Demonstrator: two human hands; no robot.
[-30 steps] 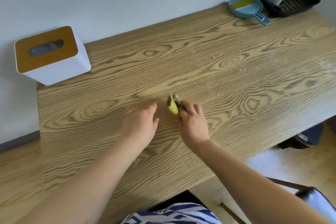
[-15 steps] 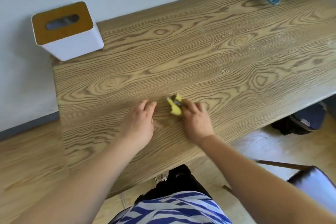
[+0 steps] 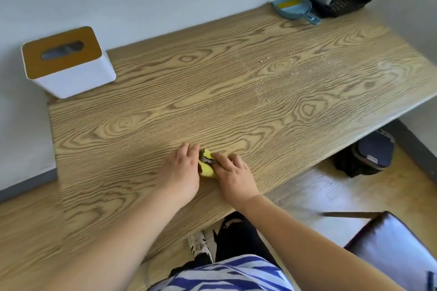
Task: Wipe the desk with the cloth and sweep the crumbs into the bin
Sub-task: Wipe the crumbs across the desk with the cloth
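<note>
Both hands meet on the cloth near the desk's (image 3: 142, 125) front edge.
Left of the cloth (image 3: 206, 166), the left hand (image 3: 181, 172) touches it, fingers straight; the right hand (image 3: 233, 178) seemingly pinches it (grip partly hidden); crumbs (image 3: 261, 87) lie further right.

We see both hands on desk (image 3: 146, 111) near front edge; left hand (image 3: 181, 171) and right hand (image 3: 233, 178) press bunched yellow cloth (image 3: 206, 165) between them; crumbs (image 3: 261, 88) lie scattered further back on right; white tissue box (image 3: 67, 61) far left; blue dustpan (image 3: 293, 9) beside black basket (image 3: 347, 1) far right; dark bin (image 3: 369, 152) on floor below.
</note>
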